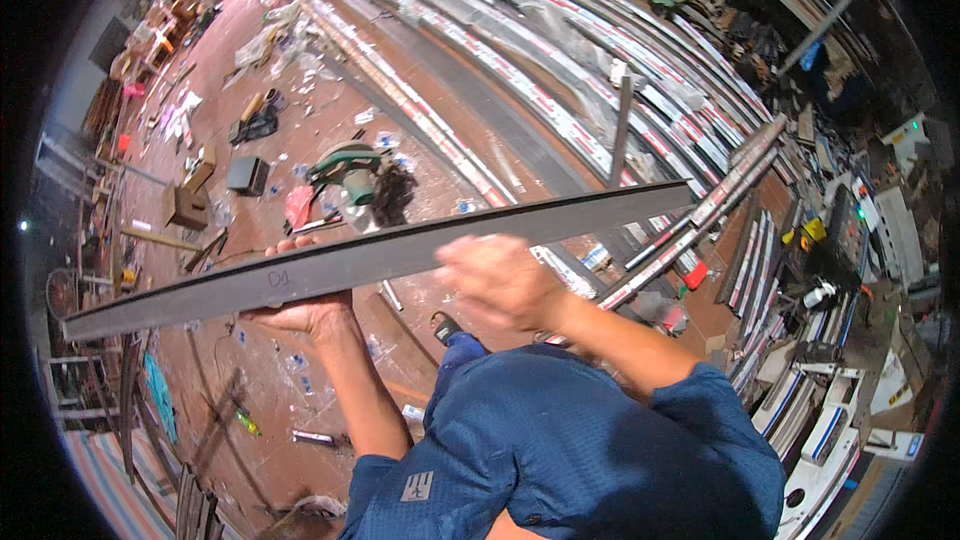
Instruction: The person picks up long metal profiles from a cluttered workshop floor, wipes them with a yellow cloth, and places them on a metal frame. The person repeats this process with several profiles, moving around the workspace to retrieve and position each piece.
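one long dark-grey bar [560, 219], one handwritten mark [279, 278], one left hand [312, 312] clasping the bar, one blurred right hand [505, 282], cannot tell its grip

A long dk grey profile [380, 262] is held in the L hand [312, 312] left of ctr, tilted up toward frame right; the R hand [500, 280] (blurred, contact unclear) is raised nr ctr. A green circ. saw [352, 172] is seen upper ctr-left; red/wht-striped lengths [545, 105] are strewn upper right.
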### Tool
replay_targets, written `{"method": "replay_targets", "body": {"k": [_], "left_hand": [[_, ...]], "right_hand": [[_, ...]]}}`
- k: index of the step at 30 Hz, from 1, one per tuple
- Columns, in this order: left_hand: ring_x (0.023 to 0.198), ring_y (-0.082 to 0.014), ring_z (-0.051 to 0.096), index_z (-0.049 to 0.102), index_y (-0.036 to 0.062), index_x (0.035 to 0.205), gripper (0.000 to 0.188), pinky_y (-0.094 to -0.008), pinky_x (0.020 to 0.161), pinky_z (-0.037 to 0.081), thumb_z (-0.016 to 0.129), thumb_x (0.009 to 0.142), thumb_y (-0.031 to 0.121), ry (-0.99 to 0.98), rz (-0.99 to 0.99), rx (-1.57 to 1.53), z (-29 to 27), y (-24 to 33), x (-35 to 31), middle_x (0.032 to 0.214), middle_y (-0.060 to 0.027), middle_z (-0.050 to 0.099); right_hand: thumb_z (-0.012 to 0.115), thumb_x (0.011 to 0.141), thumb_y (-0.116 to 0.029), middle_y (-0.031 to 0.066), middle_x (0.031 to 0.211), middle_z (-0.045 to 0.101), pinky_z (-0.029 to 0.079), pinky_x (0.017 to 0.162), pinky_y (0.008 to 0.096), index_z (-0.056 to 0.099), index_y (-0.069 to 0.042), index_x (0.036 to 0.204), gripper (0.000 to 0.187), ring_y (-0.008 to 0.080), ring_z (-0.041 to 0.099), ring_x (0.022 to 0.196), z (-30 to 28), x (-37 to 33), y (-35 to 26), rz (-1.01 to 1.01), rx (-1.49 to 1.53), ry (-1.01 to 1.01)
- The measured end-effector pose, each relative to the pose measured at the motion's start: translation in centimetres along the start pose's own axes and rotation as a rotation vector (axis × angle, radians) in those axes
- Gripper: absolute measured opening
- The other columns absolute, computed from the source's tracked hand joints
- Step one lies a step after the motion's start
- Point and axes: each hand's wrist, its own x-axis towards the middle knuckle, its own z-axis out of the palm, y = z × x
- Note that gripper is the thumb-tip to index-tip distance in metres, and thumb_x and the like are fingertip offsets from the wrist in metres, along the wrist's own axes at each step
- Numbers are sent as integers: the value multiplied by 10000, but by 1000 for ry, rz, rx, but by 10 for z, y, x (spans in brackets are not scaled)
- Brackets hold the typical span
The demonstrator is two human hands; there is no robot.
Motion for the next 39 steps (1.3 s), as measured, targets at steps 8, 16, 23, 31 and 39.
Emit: {"method": "replay_targets", "body": {"k": [8, 16, 23, 31, 39], "left_hand": [[899, -378, 675, 714, 34, 997, 1006, -580, 871, 546, 399, 750, 958, 151, 63, -43, -56, 40, 107, 934, -173, 717], [914, -354, 677, 704, 37, 1039, 1028, -592, 917, 525, 315, 793, 956, 104, 73, 60, -62, 57, 196, 975, -132, 724], [917, -373, 676, 711, 23, 1005, 974, -601, 954, 510, 375, 796, 913, -9, 56, -39, -50, 39, 237, 961, -157, 720], [755, -347, 682, 721, 115, 949, 954, -560, 724, 558, 416, 726, 990, 118, 189, -94, -9, -30, 267, 811, -127, 720], [726, -350, 694, 720, 59, 901, 994, -535, 735, 562, 417, 732, 990, 305, 435, 8, -6, -11, 234, 780, -148, 714]], "right_hand": [[812, 754, -152, 113, 1266, 691, 461, 1038, 453, 648, -68, 1273, 551, 305, 647, 1173, 21, 17, 54, 338, -270, 67], [784, 821, -289, 93, 1377, 631, 386, 1110, 478, 614, -123, 1364, 592, 250, 597, 1261, 106, 108, 52, 124, -268, 102], [713, 787, -253, 133, 1420, 588, 269, 1127, 623, 505, -1, 1447, 737, 263, 520, 1348, 68, 68, 191, 758, -782, -28], [846, 758, -449, 241, 1513, 500, 248, 1174, 637, 254, 72, 1568, 1130, 365, 488, 1397, 83, 95, 351, 1372, -713, -626], [865, 743, -260, 335, 1471, 485, 345, 1186, 456, 364, 95, 1486, 964, 475, 441, 1392, 192, 59, 452, 1073, -183, -633]]}}
